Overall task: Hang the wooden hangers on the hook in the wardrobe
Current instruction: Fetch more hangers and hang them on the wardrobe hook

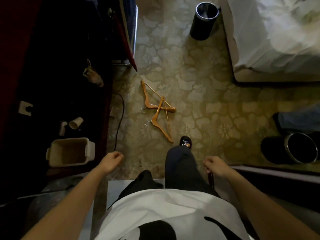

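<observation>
Well, the two wooden hangers [157,110] lie crossed on the floor [199,101], ahead of both hands, long sides pointing away. The left hand [112,161] is nearer their hooks, fingers loosely curled, empty. The right hand [214,166] curls too; I can't tell if it holds something.

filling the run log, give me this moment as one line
phase: pickup not begun | wooden hangers: two, overlapping on carpet | left hand: empty, loosely curled | right hand: curled, contents unclear
</observation>
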Demonstrator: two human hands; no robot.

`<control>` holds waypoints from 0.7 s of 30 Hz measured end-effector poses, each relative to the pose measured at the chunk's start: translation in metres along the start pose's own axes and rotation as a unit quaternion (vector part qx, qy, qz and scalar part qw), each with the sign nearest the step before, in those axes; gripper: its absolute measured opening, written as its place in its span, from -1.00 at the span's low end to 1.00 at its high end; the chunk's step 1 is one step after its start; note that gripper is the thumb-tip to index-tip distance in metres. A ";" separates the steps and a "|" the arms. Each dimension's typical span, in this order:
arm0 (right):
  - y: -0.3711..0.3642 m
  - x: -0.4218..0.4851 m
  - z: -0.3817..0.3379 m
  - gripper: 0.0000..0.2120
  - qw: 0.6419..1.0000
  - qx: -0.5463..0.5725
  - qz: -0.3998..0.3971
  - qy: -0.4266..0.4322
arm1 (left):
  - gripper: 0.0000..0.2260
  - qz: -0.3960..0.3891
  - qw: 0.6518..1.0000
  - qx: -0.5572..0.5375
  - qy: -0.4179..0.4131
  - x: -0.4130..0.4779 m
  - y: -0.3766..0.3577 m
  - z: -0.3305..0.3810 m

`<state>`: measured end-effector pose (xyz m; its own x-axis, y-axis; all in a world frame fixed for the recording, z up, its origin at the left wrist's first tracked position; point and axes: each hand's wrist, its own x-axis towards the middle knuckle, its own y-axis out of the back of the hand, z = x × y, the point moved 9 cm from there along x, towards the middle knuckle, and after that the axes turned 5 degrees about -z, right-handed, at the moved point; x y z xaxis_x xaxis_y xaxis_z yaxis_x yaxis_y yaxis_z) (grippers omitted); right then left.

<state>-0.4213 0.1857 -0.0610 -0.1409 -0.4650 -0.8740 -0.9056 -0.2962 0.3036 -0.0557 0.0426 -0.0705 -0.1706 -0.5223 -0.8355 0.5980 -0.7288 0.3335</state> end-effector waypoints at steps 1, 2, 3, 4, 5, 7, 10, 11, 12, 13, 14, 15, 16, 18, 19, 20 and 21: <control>0.016 0.012 -0.016 -0.69 1.000 -0.013 -0.004 0.009 | -0.79 0.003 1.000 -0.005 0.019 0.004 -0.001 -0.004; 0.033 0.023 -0.035 -0.68 0.999 -0.031 -0.007 0.020 | -0.78 0.008 0.999 -0.010 0.039 0.006 -0.004 -0.007; 0.050 0.034 -0.055 -0.69 0.998 -0.052 -0.013 0.034 | -0.77 0.016 0.998 -0.018 0.058 0.007 -0.006 -0.008; 0.067 0.045 -0.077 -0.70 0.996 -0.070 -0.022 0.053 | -0.78 0.027 0.996 -0.033 0.073 0.008 -0.009 -0.007; 0.084 0.055 -0.098 -0.74 0.994 -0.083 -0.031 0.071 | -0.80 0.038 0.994 -0.057 0.089 0.008 -0.012 -0.002; 0.115 0.073 -0.138 -0.77 0.990 -0.097 -0.039 0.098 | -0.85 0.043 0.988 -0.101 0.112 0.011 -0.022 0.013; 0.151 0.098 -0.183 -0.76 0.984 -0.110 -0.055 0.127 | -0.85 0.051 0.982 -0.142 0.117 0.025 -0.035 0.053; 0.159 0.107 -0.193 -0.76 0.983 -0.116 -0.062 0.130 | -0.84 0.054 0.980 -0.157 0.109 0.031 -0.038 0.070; 0.167 0.116 -0.201 -0.76 0.981 -0.125 -0.067 0.132 | -0.83 0.055 0.978 -0.175 0.099 0.038 -0.041 0.087; 0.172 0.125 -0.207 -0.76 0.980 -0.135 -0.073 0.130 | -0.82 0.057 0.977 -0.186 0.088 0.045 -0.042 0.102; 0.175 0.134 -0.211 -0.78 0.978 -0.147 -0.079 0.128 | -0.82 0.055 0.977 -0.192 0.080 0.052 -0.043 0.116; 0.177 0.142 -0.213 -0.80 0.976 -0.158 -0.087 0.121 | -0.82 0.050 0.977 -0.195 0.073 0.058 -0.044 0.130; 0.177 0.149 -0.213 -0.81 0.975 -0.167 -0.095 0.113 | -0.81 0.045 0.977 -0.198 0.066 0.065 -0.043 0.141; 0.176 0.165 -0.213 -0.77 0.970 -0.193 -0.110 0.094 | -0.81 0.044 0.976 -0.204 0.054 0.083 -0.039 0.160; 0.174 0.172 -0.213 -0.77 0.968 -0.207 -0.118 0.083 | -0.82 0.044 0.977 -0.204 0.048 0.092 -0.037 0.168; 0.173 0.181 -0.214 -0.78 0.964 -0.222 -0.126 0.077 | -0.84 0.044 0.976 -0.207 0.043 0.102 -0.032 0.175; 0.171 0.189 -0.216 -0.80 0.960 -0.238 -0.133 0.069 | -0.85 0.045 0.976 -0.210 0.038 0.113 -0.027 0.181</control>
<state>-0.5163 -0.1332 -0.0921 0.1527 -0.4164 -0.8962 -0.6123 -0.7517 0.2450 -0.2328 -0.0772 -0.0952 -0.0538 -0.5296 -0.8466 0.8791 -0.4272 0.2114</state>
